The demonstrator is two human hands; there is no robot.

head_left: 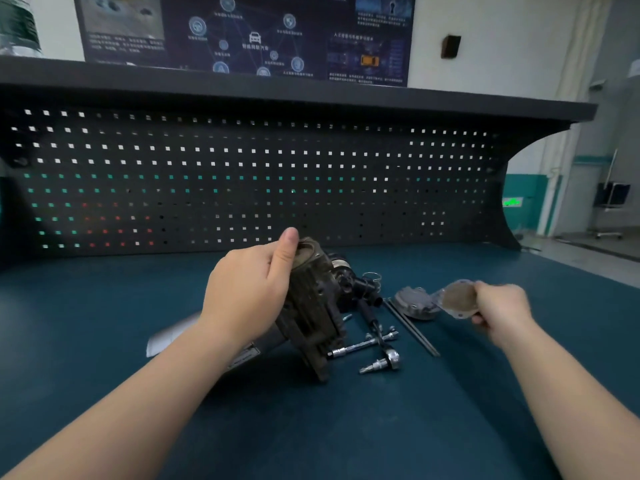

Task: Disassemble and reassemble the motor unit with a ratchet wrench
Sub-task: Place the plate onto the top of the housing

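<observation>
While the motor unit stands tilted on the blue bench top, propped on its lower edge and leaning toward the pegboard, it reads as a dense cast-metal block: probably heavy, rigid and grimy enough to be a little slick, so it wants a full wrap around the body, not a fingertip pinch. The left hand does just that, its fingers curled round the upper housing with the thumb laid along the rim of the open round bore at the top. That bore looks like the seat for the thin round plate that the right hand pinches by its edge, off to the right and well apart from the unit. Such a plate is likely light and stiff but easy to bend or drop, so edge-holding suits it. Just beside the plate lies a domed grey cover. In front of the unit on the bench rest the ratchet wrench, a socket extension crossing it, and two long dark bolts. A white paper pokes out from behind the left forearm.
</observation>
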